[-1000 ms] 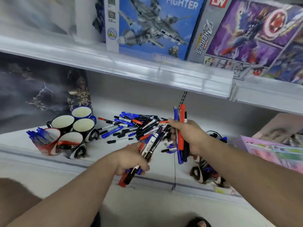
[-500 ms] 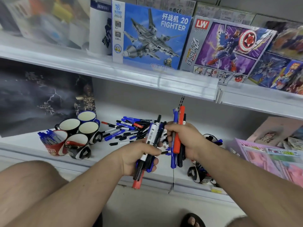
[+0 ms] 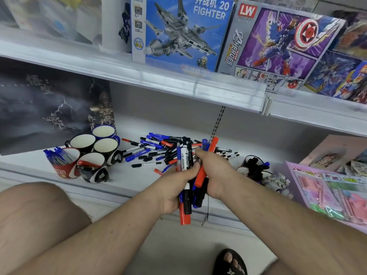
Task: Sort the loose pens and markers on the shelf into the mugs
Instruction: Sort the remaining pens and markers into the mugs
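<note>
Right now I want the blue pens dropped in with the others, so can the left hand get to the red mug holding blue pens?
Probably yes: the red mug stands at the shelf's front left, nothing between it and the left hand. But that hand grips a bundle of markers together with the right hand.

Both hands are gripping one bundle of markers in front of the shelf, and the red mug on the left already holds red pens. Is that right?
Not quite. In the head view the red mug holds blue pens, not red ones. The rest stands: the left hand and right hand grip one bundle of markers in front of the shelf.
</note>
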Demonstrator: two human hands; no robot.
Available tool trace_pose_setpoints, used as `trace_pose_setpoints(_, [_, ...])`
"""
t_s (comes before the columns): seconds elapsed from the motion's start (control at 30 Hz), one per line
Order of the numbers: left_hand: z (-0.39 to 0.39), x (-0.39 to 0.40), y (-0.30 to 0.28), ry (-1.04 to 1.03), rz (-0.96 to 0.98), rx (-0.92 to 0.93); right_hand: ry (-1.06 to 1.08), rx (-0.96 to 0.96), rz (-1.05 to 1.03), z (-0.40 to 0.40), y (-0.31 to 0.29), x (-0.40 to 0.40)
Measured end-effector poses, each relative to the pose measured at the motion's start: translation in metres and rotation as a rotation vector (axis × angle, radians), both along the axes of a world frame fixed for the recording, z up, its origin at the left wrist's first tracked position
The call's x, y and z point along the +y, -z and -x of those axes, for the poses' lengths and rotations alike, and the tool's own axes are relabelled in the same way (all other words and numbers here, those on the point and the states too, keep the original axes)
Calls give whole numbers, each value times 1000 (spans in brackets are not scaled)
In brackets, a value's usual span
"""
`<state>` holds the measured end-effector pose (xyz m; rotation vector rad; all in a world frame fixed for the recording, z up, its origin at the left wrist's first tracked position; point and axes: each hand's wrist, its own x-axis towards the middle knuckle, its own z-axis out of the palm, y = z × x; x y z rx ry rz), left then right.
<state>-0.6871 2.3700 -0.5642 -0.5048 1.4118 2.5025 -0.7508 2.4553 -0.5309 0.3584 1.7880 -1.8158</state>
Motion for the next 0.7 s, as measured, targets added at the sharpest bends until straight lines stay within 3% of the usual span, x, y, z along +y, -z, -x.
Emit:
trace_pose_setpoints(0.23, [4,4,-1,33,-35,35,-33,2,60,-4,-5,4])
trace_pose_setpoints(0.47, [8,0,-2,41,-149,95,-252,213,-67,-5,-8,12])
trace_pose_setpoints(0.7, [11,2,-2,12,-211,28,-309,197,-8,-1,-1,14])
